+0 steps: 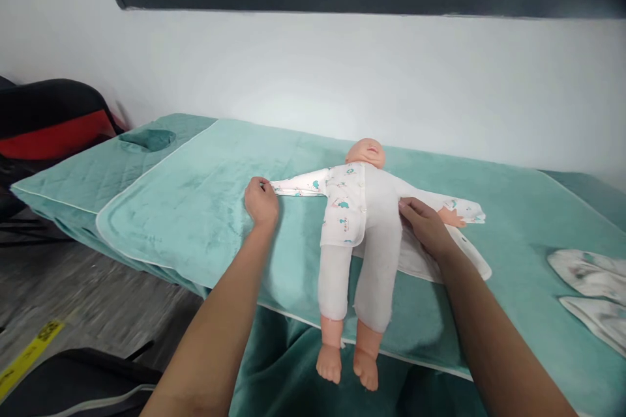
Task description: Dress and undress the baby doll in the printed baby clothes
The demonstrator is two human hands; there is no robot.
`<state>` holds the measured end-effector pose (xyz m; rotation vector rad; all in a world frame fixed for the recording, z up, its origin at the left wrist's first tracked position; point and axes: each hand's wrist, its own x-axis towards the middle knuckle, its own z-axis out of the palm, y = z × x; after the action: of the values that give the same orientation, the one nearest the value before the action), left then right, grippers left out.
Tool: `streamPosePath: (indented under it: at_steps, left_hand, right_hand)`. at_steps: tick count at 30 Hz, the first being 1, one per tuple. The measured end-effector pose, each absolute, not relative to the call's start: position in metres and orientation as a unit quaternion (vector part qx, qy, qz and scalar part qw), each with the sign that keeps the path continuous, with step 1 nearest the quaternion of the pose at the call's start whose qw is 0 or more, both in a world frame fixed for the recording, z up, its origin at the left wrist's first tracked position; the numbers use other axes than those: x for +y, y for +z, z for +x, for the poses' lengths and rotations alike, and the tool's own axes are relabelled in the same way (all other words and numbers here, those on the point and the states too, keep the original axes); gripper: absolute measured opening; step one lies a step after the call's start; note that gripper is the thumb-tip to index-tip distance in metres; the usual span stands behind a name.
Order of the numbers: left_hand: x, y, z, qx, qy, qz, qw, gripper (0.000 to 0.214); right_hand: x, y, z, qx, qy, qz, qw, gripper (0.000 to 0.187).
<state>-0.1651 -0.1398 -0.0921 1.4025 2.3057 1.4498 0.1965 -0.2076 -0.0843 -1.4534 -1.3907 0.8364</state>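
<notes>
A baby doll (pixel 383 208) with a white cloth body lies on its back, its bare feet over the bed's near edge. It wears a white printed baby shirt (pixel 342 205), one front panel over its chest and the other spread out flat on the right. My left hand (pixel 262 202) is closed on the cuff of the shirt's left-hand sleeve, which is stretched out sideways. The doll's other hand (pixel 450 216) shows at the right-hand sleeve. Against the doll's side rests my right hand (pixel 424 227), fingers bent together; whether they also pinch cloth I cannot tell.
Green plush covers (pixel 195 208) lie over the bed, which has a face hole (pixel 147 139) at its left end. White printed baby clothing (pixel 594 280) lies at the right. A black and red chair (pixel 53 117) stands left, and a white wall (pixel 303 71) rises behind.
</notes>
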Motion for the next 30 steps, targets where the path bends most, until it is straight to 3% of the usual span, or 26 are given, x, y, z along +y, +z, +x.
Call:
streamPosePath:
  at_steps: [6,11,14,20,25,30]
  left_hand:
    - [-0.139,-0.095,-0.166,0.738,0.469,0.485,0.011,0.021]
    - [-0.141,-0.093,-0.169,0.721,0.474,0.505,0.003,0.027]
    - [-0.146,-0.083,-0.160,0.706,0.481,0.520,-0.007,0.028]
    - [-0.162,-0.029,-0.059,0.572,0.474,0.669,0.011,0.035]
    - [-0.165,0.004,0.067,0.367,0.233,0.900,-0.010,0.036]
    - [-0.161,-0.022,0.138,0.316,0.028,0.945,-0.075,0.032]
  right_hand:
    - [-0.212,-0.084,0.192,-0.539,0.288,-0.594,0.522,0.029]
    - [-0.226,-0.093,0.221,-0.428,0.087,-0.661,0.610,0.022]
    - [-0.237,-0.096,0.254,-0.406,0.027,-0.708,0.577,0.019]
    - [-0.246,-0.102,0.291,-0.469,0.060,-0.766,0.436,0.022]
    - [-0.246,-0.108,0.290,-0.443,0.038,-0.763,0.469,0.024]
    - [-0.243,-0.114,0.299,-0.425,0.093,-0.752,0.496,0.030]
